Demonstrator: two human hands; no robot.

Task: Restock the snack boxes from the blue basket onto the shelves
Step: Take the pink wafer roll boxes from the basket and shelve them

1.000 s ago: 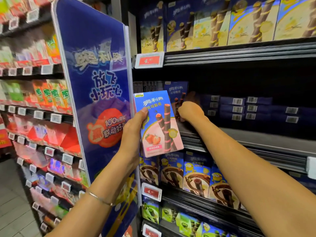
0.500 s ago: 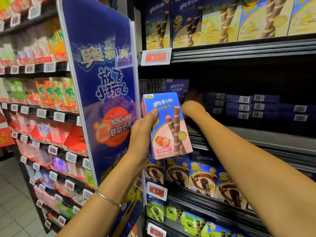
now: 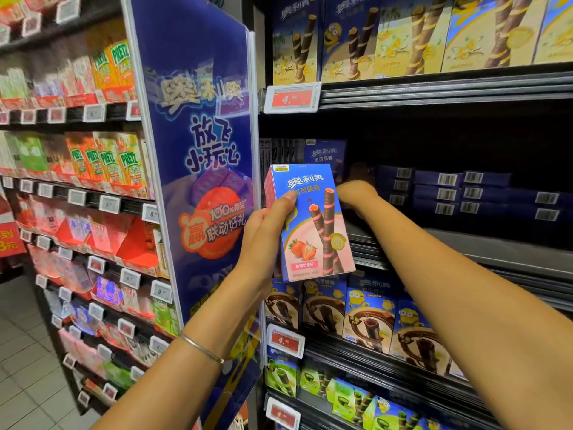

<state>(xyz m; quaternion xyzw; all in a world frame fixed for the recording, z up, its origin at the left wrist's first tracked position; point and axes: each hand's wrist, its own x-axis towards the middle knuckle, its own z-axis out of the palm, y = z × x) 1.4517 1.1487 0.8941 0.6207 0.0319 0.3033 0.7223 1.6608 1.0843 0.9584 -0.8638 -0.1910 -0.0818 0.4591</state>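
My left hand holds a blue and pink strawberry wafer-roll box upright in front of the middle shelf. My right hand reaches past that box into the dark shelf, its fingers hidden among the boxes at the back. An upright dark blue box stands at the shelf's far left, just above the held box. Flat stacked blue boxes with barcodes lie deeper to the right. The blue basket is out of view.
A tall blue promotional divider panel stands left of the shelves. Yellow-blue boxes fill the shelf above, chocolate ones the shelf below. Red price tags hang on the shelf edges. Another snack rack runs along the left.
The view has shifted slightly right and down. My right hand has pushed a little deeper into the shelf. My left hand keeps the strawberry box in about the same place.
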